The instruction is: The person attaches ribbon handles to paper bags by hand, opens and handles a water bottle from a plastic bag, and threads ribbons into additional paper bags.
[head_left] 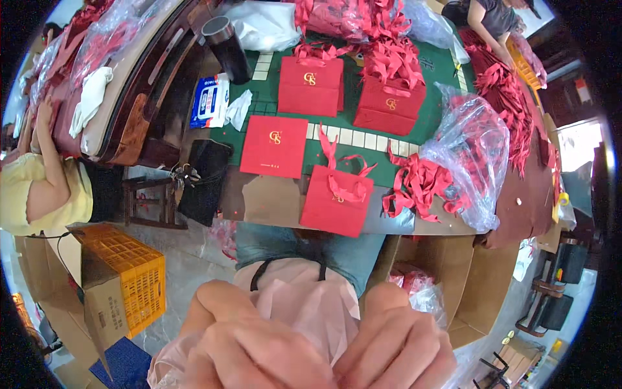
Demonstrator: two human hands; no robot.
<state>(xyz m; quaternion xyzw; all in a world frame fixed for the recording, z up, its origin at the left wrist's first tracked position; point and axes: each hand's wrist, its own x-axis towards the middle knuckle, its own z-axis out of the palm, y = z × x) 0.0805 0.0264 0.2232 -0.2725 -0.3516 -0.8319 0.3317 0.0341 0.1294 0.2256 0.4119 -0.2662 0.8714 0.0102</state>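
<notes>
Close to the camera at the bottom, my left hand [256, 350] and my right hand [398, 343] are drawn together with curled fingers. Their fingertips are cut off by the lower edge, so whatever they may hold is hidden. Beyond them, a small red paper gift bag [335, 211] with ribbon handles lies at the table's near edge. Just left of it is a flat red bag or card [274, 147] with a gold emblem. A loose heap of red ribbons [421, 185] sits to the right. Farther back stand red gift bags [311, 87], others topped with ribbons [392, 65].
The green table [389, 149] also carries a dark tumbler [227, 48], a wipes pack [209, 102] and a clear plastic bag [470, 155]. An open cardboard box [476, 285] stands below right, an orange crate [139, 275] lower left. Other people work at left and far right.
</notes>
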